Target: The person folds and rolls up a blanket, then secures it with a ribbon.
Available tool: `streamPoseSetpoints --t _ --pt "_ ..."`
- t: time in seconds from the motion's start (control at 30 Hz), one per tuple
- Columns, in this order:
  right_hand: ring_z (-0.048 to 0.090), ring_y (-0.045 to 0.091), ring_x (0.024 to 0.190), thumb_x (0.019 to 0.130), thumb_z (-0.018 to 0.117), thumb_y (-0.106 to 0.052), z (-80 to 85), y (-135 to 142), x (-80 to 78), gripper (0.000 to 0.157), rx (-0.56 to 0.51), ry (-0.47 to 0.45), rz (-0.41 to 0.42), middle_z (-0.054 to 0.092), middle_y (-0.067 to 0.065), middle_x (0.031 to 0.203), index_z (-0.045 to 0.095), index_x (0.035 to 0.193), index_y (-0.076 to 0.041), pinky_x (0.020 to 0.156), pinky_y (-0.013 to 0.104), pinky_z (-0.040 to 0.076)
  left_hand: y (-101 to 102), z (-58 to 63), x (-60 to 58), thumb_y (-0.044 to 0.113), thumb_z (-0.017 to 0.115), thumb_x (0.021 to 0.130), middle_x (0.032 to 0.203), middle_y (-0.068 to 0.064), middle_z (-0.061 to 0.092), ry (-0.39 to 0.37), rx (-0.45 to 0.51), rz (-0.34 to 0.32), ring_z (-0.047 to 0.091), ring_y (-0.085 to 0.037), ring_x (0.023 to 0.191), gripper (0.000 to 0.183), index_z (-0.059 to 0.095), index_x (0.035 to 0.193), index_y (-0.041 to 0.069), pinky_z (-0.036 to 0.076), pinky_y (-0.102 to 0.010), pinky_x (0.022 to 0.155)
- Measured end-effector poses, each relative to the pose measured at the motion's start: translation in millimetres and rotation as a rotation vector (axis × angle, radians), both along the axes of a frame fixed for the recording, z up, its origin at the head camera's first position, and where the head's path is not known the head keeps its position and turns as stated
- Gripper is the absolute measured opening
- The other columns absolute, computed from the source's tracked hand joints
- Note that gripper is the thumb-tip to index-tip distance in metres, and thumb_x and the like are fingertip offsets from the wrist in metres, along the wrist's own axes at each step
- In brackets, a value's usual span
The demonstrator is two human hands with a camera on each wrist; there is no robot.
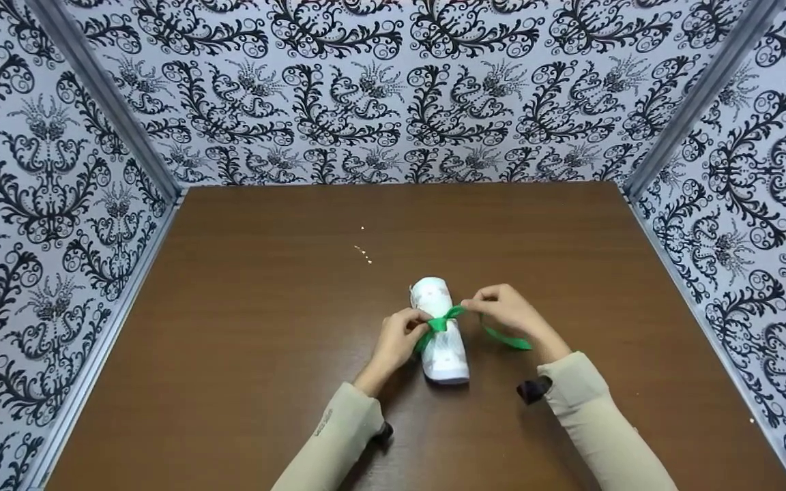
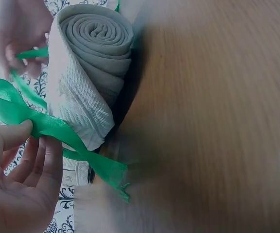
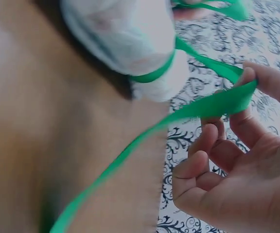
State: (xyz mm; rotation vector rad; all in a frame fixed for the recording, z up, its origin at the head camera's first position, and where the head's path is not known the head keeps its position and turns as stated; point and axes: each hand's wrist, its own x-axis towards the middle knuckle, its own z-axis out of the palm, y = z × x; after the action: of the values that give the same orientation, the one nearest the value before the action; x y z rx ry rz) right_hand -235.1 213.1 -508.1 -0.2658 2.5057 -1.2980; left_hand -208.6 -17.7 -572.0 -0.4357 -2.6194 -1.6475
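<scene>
A white towel (image 1: 446,358), rolled up tight, lies on the brown table with its spiral end showing in the left wrist view. Round its middle runs a green ribbon (image 3: 154,73). My left hand (image 2: 28,179) pinches a loop of the ribbon (image 2: 38,121) between thumb and fingers at the towel's left side, and a frayed ribbon end hangs past the fingers. On the other side, my right hand (image 3: 232,160) pinches the ribbon's other length (image 3: 218,104) between thumb and forefinger. That length's long tail (image 1: 509,339) trails down to the right.
The brown table (image 1: 263,307) is bounded by patterned walls (image 1: 366,88) at the back and both sides, with grey corner posts (image 1: 700,95). A few small pale specks (image 1: 364,254) lie on the table beyond the towel. Dark wrist devices (image 1: 533,390) stick out from both sleeves.
</scene>
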Motion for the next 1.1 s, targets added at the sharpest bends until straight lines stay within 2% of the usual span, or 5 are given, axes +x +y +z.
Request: streamPoseSetpoints --t 0.23,0.47,0.73,0.93,1.1 --pt "0.05 0.01 0.068 0.098 0.063 -0.033 21.8 -1 -12.7 0.027 -0.109 -0.088 -0.006 0.063 -0.007 0.073 0.07 0.085 -0.01 0.065 0.027 0.041 -1 -1.3 1.7 0.001 0.067 0.091 0.096 -0.012 0.074 0.003 0.006 -0.005 0.07 -0.023 0.088 0.009 0.074 0.096 0.003 0.059 -0.03 0.079" --pt "0.041 0.003 0.051 0.096 0.066 -0.024 46.3 -25 -26.9 0.032 -0.238 -0.124 -0.024 0.063 -0.009 0.065 0.069 0.113 0.003 0.052 0.018 0.034 -1 -0.6 3.8 0.0 0.065 0.092 0.099 -0.011 0.075 0.005 0.002 -0.01 0.071 -0.022 0.091 0.012 0.075 0.097 0.005 0.059 -0.028 0.08" --pt "0.064 0.003 0.07 0.095 0.067 -0.016 66.2 -69 -44.4 0.034 -0.257 -0.124 0.014 0.069 -0.007 0.077 0.066 0.121 0.007 0.073 0.018 0.055 2 1.0 3.5 -0.001 0.065 0.091 0.097 -0.01 0.075 0.014 0.007 -0.007 0.071 -0.02 0.09 0.012 0.076 0.096 0.005 0.059 -0.027 0.08" --pt "0.069 0.012 0.077 0.094 0.067 -0.013 68.1 -98 -54.2 0.033 -0.193 -0.112 0.08 0.07 -0.007 0.075 0.067 0.121 0.006 0.074 0.022 0.056 3 -0.4 3.4 -0.002 0.066 0.09 0.096 -0.01 0.075 0.059 -0.016 -0.003 0.071 -0.02 0.09 0.013 0.076 0.095 0.004 0.058 -0.027 0.08" --pt "0.069 0.017 0.098 0.095 0.066 -0.019 68.8 -119 -56.7 0.034 -0.068 -0.05 0.165 0.078 0.009 0.097 0.068 0.123 -0.001 0.083 0.023 0.051 1 -0.6 4.2 -0.001 0.067 0.088 0.096 -0.009 0.076 0.084 -0.033 0.015 0.07 -0.017 0.09 0.012 0.076 0.093 0.005 0.056 -0.024 0.08"
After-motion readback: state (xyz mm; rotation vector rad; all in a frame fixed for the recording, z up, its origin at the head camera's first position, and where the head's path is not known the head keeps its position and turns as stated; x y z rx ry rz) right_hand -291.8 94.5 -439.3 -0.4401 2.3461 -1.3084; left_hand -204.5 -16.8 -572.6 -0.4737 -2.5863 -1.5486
